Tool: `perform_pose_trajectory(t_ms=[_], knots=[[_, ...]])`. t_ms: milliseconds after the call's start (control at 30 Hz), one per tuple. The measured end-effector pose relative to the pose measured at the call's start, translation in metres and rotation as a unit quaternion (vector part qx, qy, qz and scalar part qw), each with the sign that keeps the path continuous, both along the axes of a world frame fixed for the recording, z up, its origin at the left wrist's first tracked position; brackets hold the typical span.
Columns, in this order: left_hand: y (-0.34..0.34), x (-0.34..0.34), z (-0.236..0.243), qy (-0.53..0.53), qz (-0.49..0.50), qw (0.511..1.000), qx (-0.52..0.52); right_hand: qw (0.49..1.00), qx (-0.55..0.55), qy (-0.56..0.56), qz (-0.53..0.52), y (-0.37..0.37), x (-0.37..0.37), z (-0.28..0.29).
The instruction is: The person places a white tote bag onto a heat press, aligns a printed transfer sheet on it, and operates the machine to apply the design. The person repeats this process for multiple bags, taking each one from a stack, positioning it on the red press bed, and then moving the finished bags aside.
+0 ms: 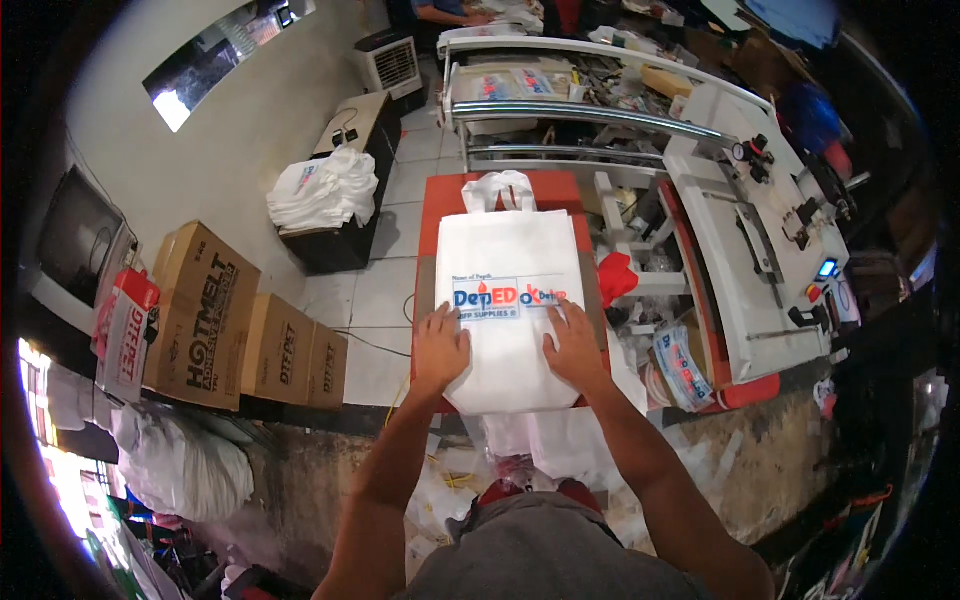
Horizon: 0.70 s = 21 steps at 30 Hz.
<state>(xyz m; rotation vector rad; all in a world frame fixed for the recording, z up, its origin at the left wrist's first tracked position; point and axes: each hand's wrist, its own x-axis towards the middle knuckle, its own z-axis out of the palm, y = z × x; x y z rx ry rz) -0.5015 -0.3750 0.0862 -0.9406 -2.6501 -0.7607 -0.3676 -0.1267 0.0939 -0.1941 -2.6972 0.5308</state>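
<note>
One white tote bag [508, 240], its handles [477, 196] far, laid on a red pad [438, 192], your left hand [442, 348] and right hand [573, 345] resting on its side edges, fingers loosely spread.

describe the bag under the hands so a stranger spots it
Left of the big white machine is a red pad. On it, under the left hand and right hand, lies a white bag. Unlike the bunched bags near the wall, it's spread flat.
</note>
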Motion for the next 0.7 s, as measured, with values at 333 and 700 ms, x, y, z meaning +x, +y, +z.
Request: perform_pose_trajectory(t_ms=[333, 700], knots=[[-0.0003, 0.0074, -0.0052, -0.016, 0.034, 0.998, -0.051, 1.000, -0.013, 0.025, -0.012, -0.0023, 0.0006, 0.0013], [0.0037, 0.0091, -0.0053, -0.002, 0.031, 0.998, -0.049, 0.999, -0.010, 0.021, -0.028, 0.0016, 0.0028, -0.0085]])
